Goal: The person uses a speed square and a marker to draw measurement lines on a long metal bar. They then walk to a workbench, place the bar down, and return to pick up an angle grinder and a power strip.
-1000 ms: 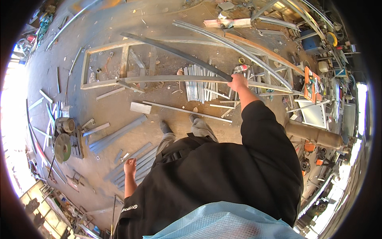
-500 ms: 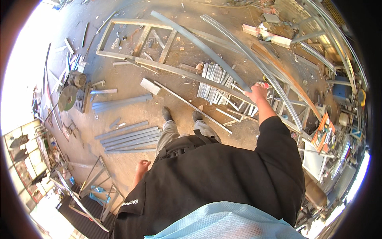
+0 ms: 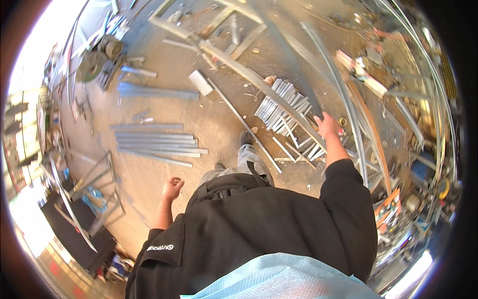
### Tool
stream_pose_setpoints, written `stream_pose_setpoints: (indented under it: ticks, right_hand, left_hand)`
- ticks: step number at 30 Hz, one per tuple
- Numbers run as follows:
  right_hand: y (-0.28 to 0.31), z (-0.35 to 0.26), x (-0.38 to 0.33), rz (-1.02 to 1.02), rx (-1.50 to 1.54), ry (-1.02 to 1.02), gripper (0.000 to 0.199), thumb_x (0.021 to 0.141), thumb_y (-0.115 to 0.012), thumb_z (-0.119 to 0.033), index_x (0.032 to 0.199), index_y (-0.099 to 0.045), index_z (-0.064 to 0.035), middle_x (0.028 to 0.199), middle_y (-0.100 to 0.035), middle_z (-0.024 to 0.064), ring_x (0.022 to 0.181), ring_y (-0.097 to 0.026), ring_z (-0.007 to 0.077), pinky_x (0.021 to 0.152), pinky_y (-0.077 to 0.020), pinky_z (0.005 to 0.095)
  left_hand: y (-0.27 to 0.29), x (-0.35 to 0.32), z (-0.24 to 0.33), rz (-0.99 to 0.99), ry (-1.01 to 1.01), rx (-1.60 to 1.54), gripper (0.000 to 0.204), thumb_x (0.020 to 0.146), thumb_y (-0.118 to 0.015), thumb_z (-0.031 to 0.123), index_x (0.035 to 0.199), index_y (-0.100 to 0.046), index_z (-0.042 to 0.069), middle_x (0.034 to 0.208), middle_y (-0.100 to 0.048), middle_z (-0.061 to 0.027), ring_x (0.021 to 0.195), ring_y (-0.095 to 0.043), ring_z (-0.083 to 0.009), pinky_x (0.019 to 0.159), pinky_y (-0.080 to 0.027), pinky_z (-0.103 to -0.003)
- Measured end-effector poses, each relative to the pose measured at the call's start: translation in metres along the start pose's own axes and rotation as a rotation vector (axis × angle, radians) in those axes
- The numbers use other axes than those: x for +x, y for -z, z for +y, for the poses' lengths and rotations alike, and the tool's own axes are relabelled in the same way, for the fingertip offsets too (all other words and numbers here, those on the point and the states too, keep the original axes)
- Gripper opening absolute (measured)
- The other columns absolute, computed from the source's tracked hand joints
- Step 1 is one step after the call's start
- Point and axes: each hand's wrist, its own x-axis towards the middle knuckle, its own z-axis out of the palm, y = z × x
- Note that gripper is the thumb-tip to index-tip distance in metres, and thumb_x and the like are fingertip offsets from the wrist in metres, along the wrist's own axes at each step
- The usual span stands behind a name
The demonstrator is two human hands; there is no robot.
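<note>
My right hand (image 3: 327, 125) is closed round the near end of a long grey metal tube (image 3: 294, 65). The tube slants away to the upper left, blurred by motion. Below it lies a pile of short cut metal tubes (image 3: 281, 102), crossed by one rail of a large welded metal frame (image 3: 239, 69). My left hand (image 3: 172, 188) hangs at my left side, loosely curled with a gap between thumb and fingers, and nothing shows in it. Nearest to that hand, a row of grey metal bars (image 3: 157, 144) lies on the floor.
A cut-off saw (image 3: 94, 65) stands at the far left, near more bars (image 3: 154, 90). A thin rod (image 3: 244, 122) lies across the floor before my feet. Long metal profiles (image 3: 343, 99) run along my right. A metal stand (image 3: 102, 192) is at the left.
My view has turned and my feet have shifted in a step. The long tube has swung with my right hand, still gripped. My left hand has come forward, away from my hip.
</note>
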Motion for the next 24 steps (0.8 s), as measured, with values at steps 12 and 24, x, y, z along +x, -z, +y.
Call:
stream_pose_setpoints:
  ticks: [12, 24]
  right_hand:
    - [-0.014, -0.131, -0.021, 0.283, 0.039, 0.477, 0.047, 0.100, -0.081, -0.038, 0.132, -0.075, -0.0050, 0.130, -0.077, 0.0168, 0.121, -0.072, 0.0377, 0.107, -0.0545, 0.0498]
    - [-0.408, -0.479, -0.167, -0.548, -0.110, 0.652, 0.055, 0.090, -0.086, -0.047, 0.125, -0.079, -0.0047, 0.134, -0.078, 0.0191, 0.127, -0.073, 0.0364, 0.110, -0.0572, 0.0465]
  left_hand:
    - [-0.084, -0.067, -0.114, -0.114, 0.253, -0.119, 0.052, 0.098, -0.080, 0.047, 0.128, -0.079, 0.005, 0.124, -0.083, -0.0174, 0.117, -0.080, -0.0336, 0.103, -0.062, -0.044]
    - [-0.124, 0.003, -0.300, -0.107, 0.115, 0.193, 0.049, 0.095, -0.077, 0.045, 0.129, -0.076, 0.009, 0.136, -0.072, -0.0130, 0.137, -0.061, -0.0350, 0.119, -0.046, -0.049]
